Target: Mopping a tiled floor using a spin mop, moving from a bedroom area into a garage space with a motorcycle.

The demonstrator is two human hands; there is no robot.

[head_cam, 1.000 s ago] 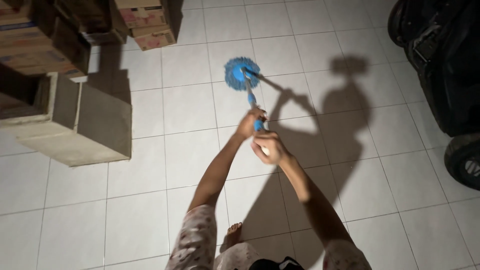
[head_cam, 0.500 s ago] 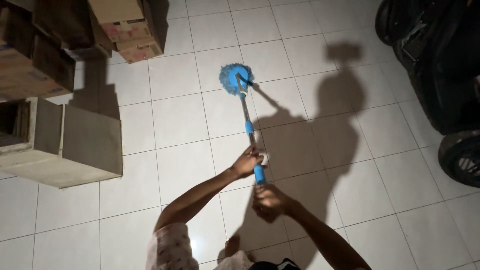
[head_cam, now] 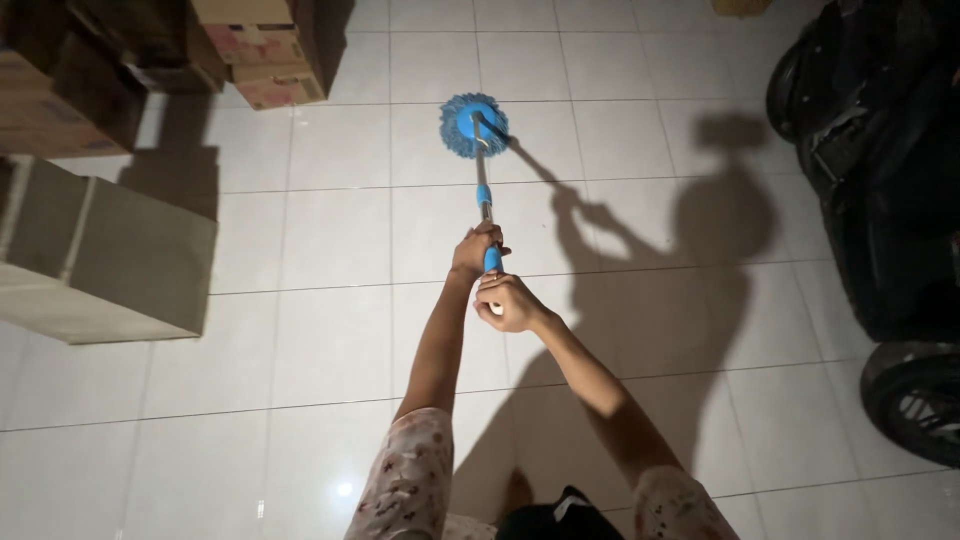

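Both my hands grip a mop handle of metal with blue sleeves. My left hand holds it higher along the shaft, and my right hand wraps the handle's near end. The round blue mop head rests flat on the white tiled floor, ahead of me with both arms stretched out. My shadow and the mop's shadow fall on the tiles to the right.
A grey concrete block stands at the left. Stacked cardboard boxes sit at the top left. A dark motorbike with its wheel lines the right edge.
The mop head has slid farther away across the tiles. My arms have stretched forward, after having been pulled back half a second ago. Both hands kept their grip.
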